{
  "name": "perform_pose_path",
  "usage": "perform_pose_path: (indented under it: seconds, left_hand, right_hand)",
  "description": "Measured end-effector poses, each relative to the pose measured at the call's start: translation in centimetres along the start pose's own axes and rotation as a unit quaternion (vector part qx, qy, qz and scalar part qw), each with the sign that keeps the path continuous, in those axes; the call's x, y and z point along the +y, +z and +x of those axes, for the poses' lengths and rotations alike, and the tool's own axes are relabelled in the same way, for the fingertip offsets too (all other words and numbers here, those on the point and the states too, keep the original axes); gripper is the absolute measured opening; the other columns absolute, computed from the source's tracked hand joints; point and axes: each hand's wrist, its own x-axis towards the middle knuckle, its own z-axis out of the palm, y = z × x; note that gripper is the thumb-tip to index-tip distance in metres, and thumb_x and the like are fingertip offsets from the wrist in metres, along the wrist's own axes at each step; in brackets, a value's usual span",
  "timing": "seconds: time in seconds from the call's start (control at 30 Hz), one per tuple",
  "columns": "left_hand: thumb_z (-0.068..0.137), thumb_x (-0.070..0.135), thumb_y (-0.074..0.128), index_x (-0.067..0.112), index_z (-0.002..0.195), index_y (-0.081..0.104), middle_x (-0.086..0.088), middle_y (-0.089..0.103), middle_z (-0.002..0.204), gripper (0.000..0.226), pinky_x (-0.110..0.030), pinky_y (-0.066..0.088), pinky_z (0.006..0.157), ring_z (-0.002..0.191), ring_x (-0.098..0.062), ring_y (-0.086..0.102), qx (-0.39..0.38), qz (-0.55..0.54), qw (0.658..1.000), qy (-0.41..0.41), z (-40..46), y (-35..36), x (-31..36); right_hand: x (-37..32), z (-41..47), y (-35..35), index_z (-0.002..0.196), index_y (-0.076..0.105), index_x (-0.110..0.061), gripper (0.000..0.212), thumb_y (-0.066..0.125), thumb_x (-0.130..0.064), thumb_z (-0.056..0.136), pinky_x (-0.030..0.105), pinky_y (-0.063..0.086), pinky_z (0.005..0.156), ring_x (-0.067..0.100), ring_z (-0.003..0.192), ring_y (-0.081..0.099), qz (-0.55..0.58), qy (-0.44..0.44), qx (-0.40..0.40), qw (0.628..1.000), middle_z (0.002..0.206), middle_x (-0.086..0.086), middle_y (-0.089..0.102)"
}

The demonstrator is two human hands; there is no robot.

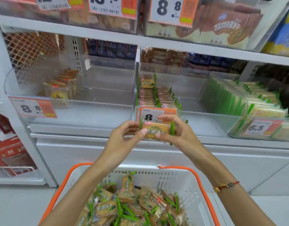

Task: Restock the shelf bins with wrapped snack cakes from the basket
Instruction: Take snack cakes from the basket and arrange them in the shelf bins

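Observation:
Both hands hold a small stack of wrapped snack cakes with green-edged wrappers, just in front of the middle clear bin. My left hand grips its left end, thumb on the front. My right hand grips its right end, fingers curled over the top. Inside that bin stand two rows of the same cakes along its left side. Below, the white basket with orange rim holds several loose cakes.
The left bin holds a few yellow-labelled cakes. The right bin is packed with pale green-edged packs. Price tags hang on the bin fronts. A shelf of boxed biscuits runs above. Red boxes sit low at the left.

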Motion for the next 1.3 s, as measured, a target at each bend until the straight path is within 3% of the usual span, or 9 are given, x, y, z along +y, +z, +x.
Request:
perform_pose_path:
  seconds: [0.1, 0.17, 0.27, 0.37, 0.53, 0.73, 0.93, 1.07, 1.3]
  left_hand:
    - [0.091, 0.022, 0.06, 0.027, 0.094, 0.064, 0.014, 0.067, 0.09, 0.007, -0.009, 0.046, 0.076, 0.086, 0.005, 0.06, 0.062, 0.018, 0.993, 0.094, 3.3, -0.6, 2.5]
    - [0.093, 0.024, 0.059, 0.032, 0.097, 0.061, 0.018, 0.065, 0.096, 0.01, -0.012, 0.045, 0.08, 0.093, 0.002, 0.059, 0.108, 0.063, 0.983, 0.133, 6.0, -1.3, 3.5]
    - [0.094, 0.031, 0.057, 0.033, 0.116, 0.052, 0.02, 0.057, 0.115, 0.023, -0.017, 0.041, 0.079, 0.101, -0.003, 0.056, 0.117, 0.184, 0.97, 0.109, 9.7, -2.4, 3.7]
    - [0.095, 0.041, 0.05, 0.033, 0.13, 0.045, 0.019, 0.05, 0.13, 0.036, -0.028, 0.044, 0.087, 0.106, -0.001, 0.054, 0.062, 0.266, 0.959, 0.078, 11.8, -3.0, 2.8]
    - [0.092, 0.049, 0.049, 0.044, 0.124, 0.05, 0.033, 0.054, 0.12, 0.032, -0.042, 0.053, 0.088, 0.102, 0.004, 0.058, 0.013, 0.219, 0.973, 0.075, 12.0, -3.7, 1.7]
    - [0.088, 0.055, 0.056, 0.047, 0.119, 0.055, 0.035, 0.057, 0.117, 0.032, -0.046, 0.053, 0.088, 0.1, 0.005, 0.061, 0.003, 0.173, 0.983, 0.066, 12.5, -4.2, 1.6]
    - [0.078, 0.058, 0.052, 0.047, 0.115, 0.056, 0.033, 0.058, 0.115, 0.04, -0.048, 0.053, 0.086, 0.098, 0.004, 0.062, 0.011, 0.164, 0.984, 0.072, 12.6, -4.0, 1.4]
    - [0.085, 0.054, 0.056, 0.047, 0.116, 0.055, 0.034, 0.058, 0.114, 0.032, -0.047, 0.054, 0.086, 0.099, 0.006, 0.062, 0.016, 0.166, 0.983, 0.074, 12.6, -4.0, 1.4]
    - [0.089, 0.05, 0.056, 0.047, 0.117, 0.055, 0.033, 0.058, 0.115, 0.028, -0.047, 0.053, 0.087, 0.1, 0.005, 0.061, 0.016, 0.175, 0.982, 0.074, 12.6, -4.0, 1.2]
  right_hand:
    - [-2.9, 2.0, -1.4, 0.103, 0.068, -0.022, 0.033, 0.076, -0.004, 0.077, 0.025, 0.054, 0.076, 0.013, 0.091, 0.067, -0.04, -0.07, -0.021, 0.997, 0.103, 0.0, 0.07]
    - [-4.3, 4.1, -2.3, 0.099, 0.069, -0.021, 0.03, 0.076, -0.002, 0.077, 0.022, 0.055, 0.072, 0.011, 0.087, 0.067, -0.054, -0.103, 0.003, 0.993, 0.101, 0.0, 0.071]
    - [-5.2, 8.7, -3.6, 0.1, 0.067, -0.021, 0.027, 0.076, -0.007, 0.078, 0.013, 0.049, 0.061, 0.009, 0.08, 0.061, -0.09, -0.113, 0.078, 0.986, 0.097, -0.006, 0.066]
    - [-4.4, 14.3, -4.6, 0.112, 0.064, -0.019, 0.033, 0.075, -0.018, 0.081, 0.009, 0.043, 0.061, 0.008, 0.092, 0.057, -0.199, -0.092, 0.099, 0.971, 0.103, -0.009, 0.06]
    - [-1.6, 22.0, -4.2, 0.107, 0.066, -0.02, 0.031, 0.077, -0.016, 0.079, 0.017, 0.042, 0.079, 0.015, 0.105, 0.059, -0.272, -0.095, 0.087, 0.954, 0.113, -0.001, 0.065]
    - [1.3, 26.1, -2.4, 0.105, 0.062, -0.026, 0.026, 0.072, -0.019, 0.082, 0.022, 0.041, 0.077, 0.016, 0.101, 0.058, -0.334, -0.113, 0.098, 0.931, 0.112, -0.002, 0.064]
    - [1.2, 25.9, -2.3, 0.115, 0.063, -0.027, 0.029, 0.067, -0.029, 0.087, 0.03, 0.042, 0.083, 0.02, 0.114, 0.05, -0.536, -0.198, 0.122, 0.811, 0.119, -0.001, 0.056]
    - [1.3, 26.0, -1.9, 0.119, 0.06, -0.029, 0.03, 0.064, -0.028, 0.09, 0.033, 0.045, 0.085, 0.022, 0.114, 0.051, -0.542, -0.208, 0.11, 0.807, 0.121, -0.001, 0.057]
    - [1.4, 26.1, -1.7, 0.114, 0.063, -0.029, 0.026, 0.065, -0.022, 0.089, 0.026, 0.04, 0.081, 0.021, 0.105, 0.056, -0.501, -0.182, 0.085, 0.842, 0.115, 0.0, 0.057]
